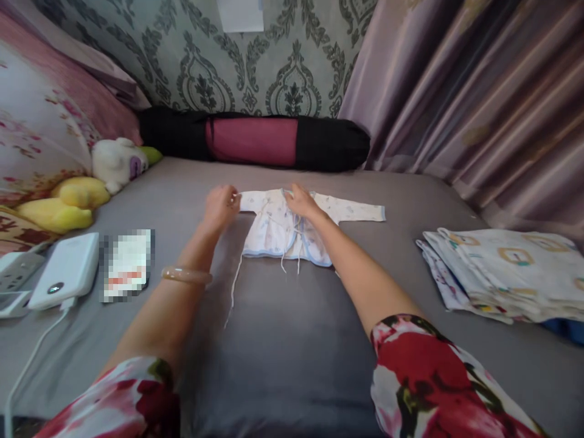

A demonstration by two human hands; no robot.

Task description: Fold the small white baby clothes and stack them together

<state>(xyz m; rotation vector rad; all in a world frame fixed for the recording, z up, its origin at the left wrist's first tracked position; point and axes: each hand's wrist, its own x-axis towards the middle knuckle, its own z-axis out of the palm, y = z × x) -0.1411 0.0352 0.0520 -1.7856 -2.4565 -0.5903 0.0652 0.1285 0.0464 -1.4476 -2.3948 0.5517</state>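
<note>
A small white baby shirt [276, 228] with light blue edging and thin tie strings lies spread on the grey bed sheet [283, 340]. Its right-hand sleeve stretches out flat. My left hand [222, 205] is closed on the cuff of the left-hand sleeve, fingers pinched together. Near the neckline, my right hand [301, 201] rests on the front of the shirt with its fingers extended. One long string trails from the shirt's lower left corner toward me. The cuff inside my left hand is mostly hidden.
Folded printed cloths [515, 267] are stacked at the right. On the left lie a white power bank [68, 271] with a cable, a blurred packet [128, 264] and plush toys [116, 164]. A black and maroon bolster [250, 141] lies along the patterned wall; curtains [438, 85] hang at right.
</note>
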